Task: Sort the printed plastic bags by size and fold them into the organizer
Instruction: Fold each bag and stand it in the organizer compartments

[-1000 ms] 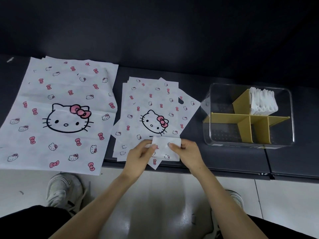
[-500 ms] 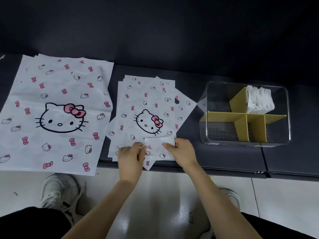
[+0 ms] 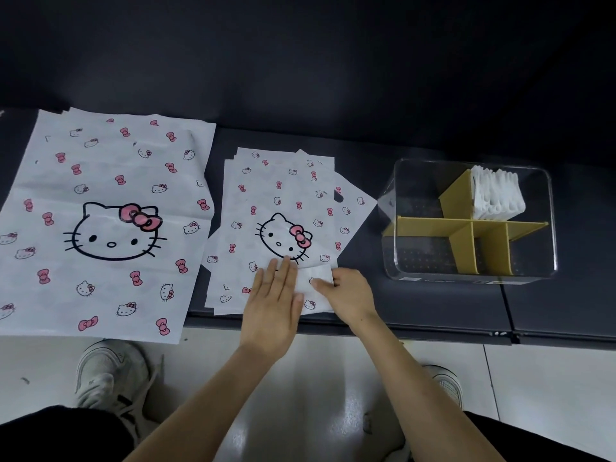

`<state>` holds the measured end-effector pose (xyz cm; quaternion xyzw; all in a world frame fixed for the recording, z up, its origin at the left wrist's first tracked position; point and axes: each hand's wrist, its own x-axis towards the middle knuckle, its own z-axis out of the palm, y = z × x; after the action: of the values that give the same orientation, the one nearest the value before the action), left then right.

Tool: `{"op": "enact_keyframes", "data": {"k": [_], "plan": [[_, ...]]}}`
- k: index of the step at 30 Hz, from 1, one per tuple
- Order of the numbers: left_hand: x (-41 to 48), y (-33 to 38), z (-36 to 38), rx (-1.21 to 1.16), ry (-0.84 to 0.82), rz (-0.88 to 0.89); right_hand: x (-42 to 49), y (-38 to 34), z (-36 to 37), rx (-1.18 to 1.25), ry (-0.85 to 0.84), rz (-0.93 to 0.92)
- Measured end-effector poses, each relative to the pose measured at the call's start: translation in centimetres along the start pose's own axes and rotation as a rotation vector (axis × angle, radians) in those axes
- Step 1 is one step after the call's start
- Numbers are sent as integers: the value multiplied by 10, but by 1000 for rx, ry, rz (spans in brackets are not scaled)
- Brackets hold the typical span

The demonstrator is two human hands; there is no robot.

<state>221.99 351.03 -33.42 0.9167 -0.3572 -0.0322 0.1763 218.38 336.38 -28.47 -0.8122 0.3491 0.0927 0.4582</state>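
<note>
Our left hand point(image 3: 273, 305) lies flat with straight fingers and presses down on a small folded bag point(image 3: 311, 300); it grips nothing. Our right hand point(image 3: 350, 295) has bent fingers over the right edge of the same bag. We cannot tell if it pinches the bag or only rests on it.

The folded bag lies at the near edge of the dark table point(image 3: 416, 311), on top of a loose pile of medium bags point(image 3: 283, 201) printed with a cat face and pink bows. To the left, just beside this pile, is a pile of large bags point(image 3: 110, 211) with the same print, and its near edge hangs over the table edge.

To the right stands a clear box point(image 3: 416, 261) with yellow dividers point(image 3: 466, 225) inside. A row of folded white bags point(image 3: 496, 195) stands upright in its back right compartment. Below the table we see a pale floor and a white shoe point(image 3: 110, 371).
</note>
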Motion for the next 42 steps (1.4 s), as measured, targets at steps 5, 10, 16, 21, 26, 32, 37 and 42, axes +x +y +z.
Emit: {"op": "enact_keyframes", "data": {"k": [5, 10, 16, 21, 26, 32, 37, 42], "plan": [[-2, 1, 2, 77, -46, -30, -1, -4, 0, -46, 23, -11], [-1, 3, 2, 129, -57, -31, 4, -8, -1, -393, 154, -226], [-1, 4, -1, 90, -85, -45, 21, -20, -16, -503, -76, -135], [5, 0, -12, -142, 11, -25, 12, -22, -21, -403, -22, -214], [21, 19, -67, -638, 104, -395, -27, -17, -45, 402, -113, -144], [46, 75, -102, -1249, 26, -547, -58, -13, -93, 854, -55, -26], [75, 135, -99, -1366, -111, -496, -75, 14, -132, 1177, -32, 41], [107, 194, -89, -1241, -297, -316, -77, 46, -183, 1173, 314, 6]]}}
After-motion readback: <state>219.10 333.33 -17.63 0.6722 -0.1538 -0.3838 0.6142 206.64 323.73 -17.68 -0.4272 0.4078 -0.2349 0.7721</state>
